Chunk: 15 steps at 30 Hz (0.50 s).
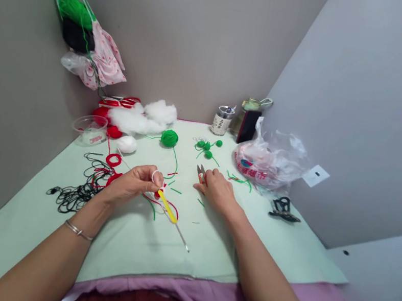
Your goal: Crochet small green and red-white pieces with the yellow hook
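Pinches a small red-and-white yarn piece (158, 194) and a yellow-handled metal crochet hook (168, 208) in the closed left hand (137, 181), apparently to keep both together; grips small orange-handled metal scissors (201, 172) in the curled right hand (219, 190), with blades projecting ahead, probably for control.

The left fingers (145, 174) hold a yellow-handled hook (168, 208); the right fingers (214, 177) touch scissors (200, 171).

On the plastic bag (275, 158) near the table's (284, 253) right edge, large red Chinese characters end in 超市, those before them creased and uncertain; the can (221, 123) at the far edge bears dark Chinese characters on a pale label, too small to read surely; red print on the clear tub (90, 127), by the far left corner, is illegible.
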{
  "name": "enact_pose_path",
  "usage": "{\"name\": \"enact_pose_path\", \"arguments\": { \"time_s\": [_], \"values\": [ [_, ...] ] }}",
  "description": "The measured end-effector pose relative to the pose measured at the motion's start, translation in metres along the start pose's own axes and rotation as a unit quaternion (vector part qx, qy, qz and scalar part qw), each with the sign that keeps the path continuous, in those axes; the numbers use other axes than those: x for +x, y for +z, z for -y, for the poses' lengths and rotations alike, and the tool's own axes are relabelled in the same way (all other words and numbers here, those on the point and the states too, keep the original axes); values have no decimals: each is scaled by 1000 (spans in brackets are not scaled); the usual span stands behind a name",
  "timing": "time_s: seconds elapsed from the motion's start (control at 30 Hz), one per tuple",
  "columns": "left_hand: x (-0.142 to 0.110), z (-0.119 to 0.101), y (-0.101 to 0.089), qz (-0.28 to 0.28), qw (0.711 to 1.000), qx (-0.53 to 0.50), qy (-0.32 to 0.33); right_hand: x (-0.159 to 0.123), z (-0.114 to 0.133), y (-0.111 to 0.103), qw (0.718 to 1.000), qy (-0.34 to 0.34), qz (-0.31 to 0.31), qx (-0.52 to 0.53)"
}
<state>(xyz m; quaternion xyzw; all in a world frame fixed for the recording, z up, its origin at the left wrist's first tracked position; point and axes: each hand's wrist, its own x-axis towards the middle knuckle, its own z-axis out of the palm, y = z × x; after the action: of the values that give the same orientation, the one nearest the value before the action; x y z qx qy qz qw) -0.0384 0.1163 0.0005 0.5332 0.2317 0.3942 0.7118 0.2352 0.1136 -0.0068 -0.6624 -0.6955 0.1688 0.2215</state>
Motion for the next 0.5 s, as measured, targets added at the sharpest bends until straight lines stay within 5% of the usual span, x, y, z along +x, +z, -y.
{"name": "enact_pose_path", "arguments": {
  "time_s": [0.23,0.5],
  "values": [
    [-5,-8,-5,36,999,20,0,-2,9,-9,991,-29,52,120],
    [-7,-14,-15,34,999,23,26,-30,42,-22,901,-141,258,318]
  ]
}}
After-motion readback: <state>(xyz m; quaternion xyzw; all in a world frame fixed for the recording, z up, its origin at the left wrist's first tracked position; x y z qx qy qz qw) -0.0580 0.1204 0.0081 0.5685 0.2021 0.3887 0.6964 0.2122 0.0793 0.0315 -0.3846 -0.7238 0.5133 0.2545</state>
